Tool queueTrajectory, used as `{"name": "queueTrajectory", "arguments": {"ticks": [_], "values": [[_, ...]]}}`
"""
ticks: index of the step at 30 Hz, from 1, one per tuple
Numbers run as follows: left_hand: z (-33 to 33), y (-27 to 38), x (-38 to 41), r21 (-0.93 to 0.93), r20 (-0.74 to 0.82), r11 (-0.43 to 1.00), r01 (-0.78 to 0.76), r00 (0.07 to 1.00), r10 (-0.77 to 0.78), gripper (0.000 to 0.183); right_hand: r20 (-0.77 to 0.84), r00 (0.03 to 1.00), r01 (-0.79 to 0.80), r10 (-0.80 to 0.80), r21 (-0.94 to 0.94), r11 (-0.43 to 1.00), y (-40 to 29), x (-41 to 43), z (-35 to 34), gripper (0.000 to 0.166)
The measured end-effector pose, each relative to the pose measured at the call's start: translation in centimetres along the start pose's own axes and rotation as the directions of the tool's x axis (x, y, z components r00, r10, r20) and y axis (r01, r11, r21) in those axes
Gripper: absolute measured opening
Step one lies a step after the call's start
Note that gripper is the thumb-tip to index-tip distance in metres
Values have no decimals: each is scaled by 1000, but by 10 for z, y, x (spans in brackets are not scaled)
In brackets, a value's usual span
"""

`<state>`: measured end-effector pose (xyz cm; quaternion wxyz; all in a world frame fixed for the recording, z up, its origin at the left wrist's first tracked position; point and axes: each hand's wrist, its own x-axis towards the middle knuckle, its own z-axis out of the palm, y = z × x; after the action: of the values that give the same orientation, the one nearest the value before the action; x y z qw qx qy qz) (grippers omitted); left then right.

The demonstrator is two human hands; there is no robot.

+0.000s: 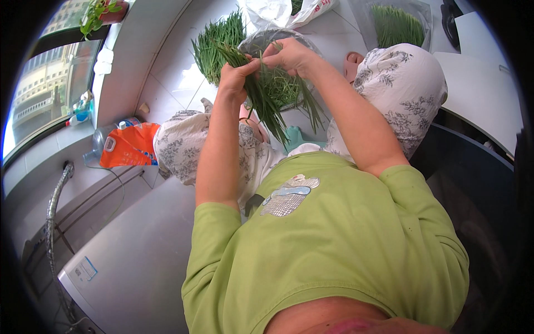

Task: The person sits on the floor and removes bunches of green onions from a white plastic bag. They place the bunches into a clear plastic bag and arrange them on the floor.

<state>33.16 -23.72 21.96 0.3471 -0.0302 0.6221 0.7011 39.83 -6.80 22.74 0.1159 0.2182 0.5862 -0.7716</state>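
My left hand [235,77] is closed round a bunch of garlic chives [265,102], whose long green blades hang down towards my lap. Beside it, my right hand [288,57] pinches a few loose chive blades [308,103], which trail below the fingers. Both hands are above a bin with a grey plastic liner [306,39]. Inside the bin lies a heap of chive trimmings [281,85], partly hidden by my hands and the bunch.
A pile of chives [215,50] lies on the tiled floor to the left. Behind the bin is a white plastic bag [267,12]; more chives [398,27] sit in a clear bag at right. An orange pouch [131,144] stands by my left knee, near a silver appliance [137,234].
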Motion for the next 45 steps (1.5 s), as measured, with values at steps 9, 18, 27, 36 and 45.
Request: {"name": "queueTrajectory", "arguments": {"ticks": [9, 18, 27, 36, 45], "values": [[3, 0, -3, -46, -16, 999, 9, 1000, -10, 22, -29, 999, 43, -43, -10, 999, -2, -2, 0, 18], [3, -2, -2, 67, -18, 996, -64, 998, 65, 23, -27, 998, 56, -59, -113, 992, -1, -4, 2, 18], [-2, 1, 2, -79, -254, 992, -96, 964, 73, 20, -108, 993, 31, -46, -140, 990, 0, -9, 2, 18], [14, 3, -7, 144, -64, 984, -108, 991, 119, 20, -119, 989, 64, -83, -155, 986, -2, -14, 2, 16], [12, -3, -5, 186, -86, 970, -154, 981, 172, 16, -51, 959, 226, -280, -462, 858, 3, -11, 6, 18]]}}
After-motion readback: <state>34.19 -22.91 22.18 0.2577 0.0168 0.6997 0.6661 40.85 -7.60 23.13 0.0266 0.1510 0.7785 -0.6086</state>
